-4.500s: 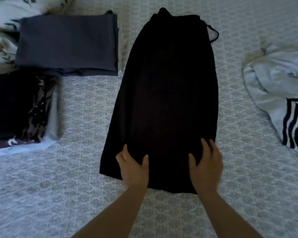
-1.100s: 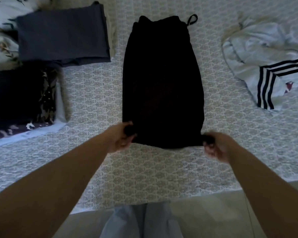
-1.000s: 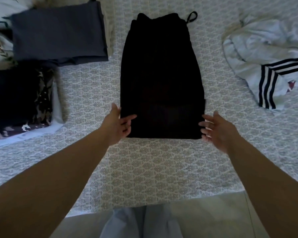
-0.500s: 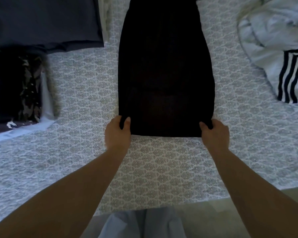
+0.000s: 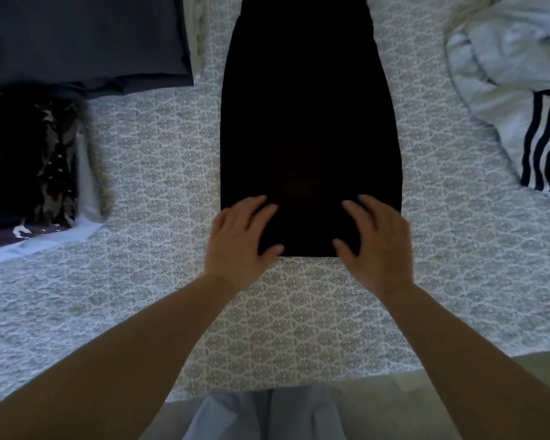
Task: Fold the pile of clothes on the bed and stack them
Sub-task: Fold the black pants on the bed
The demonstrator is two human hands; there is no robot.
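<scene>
The bed (image 5: 299,328), under a patterned coverlet, carries everything in view; its near edge runs along the bottom of the head view.

The black garment (image 5: 308,122) lies flat down the middle of the bed, a long narrow panel running from just short of the near edge away toward the far edge and out of frame. Its near hem is straight and appears doubled over.

At the bed's far left corner sits a folded dark grey garment (image 5: 83,39). Just nearer on the left edge stands a stack of folded dark items (image 5: 26,160), one with a camouflage-like print, resting on a pale piece.

At the right edge lies an unfolded white garment with dark stripes (image 5: 505,90), crumpled and well apart from the black one.

The left hand (image 5: 240,239) rests on the near left corner of the black garment, fingers spread and fairly straight, gripping nothing. The right hand (image 5: 377,242) rests likewise on the near right corner, fingers extended and pressing flat.

Assessment: the fabric appears soft, light and limp, and will sag and slide on itself unless supported at both sides. Holding it at the two near corners, thumbs under the hem, should keep the edge square for the next fold away from the person. The white garment remains to be folded.
</scene>
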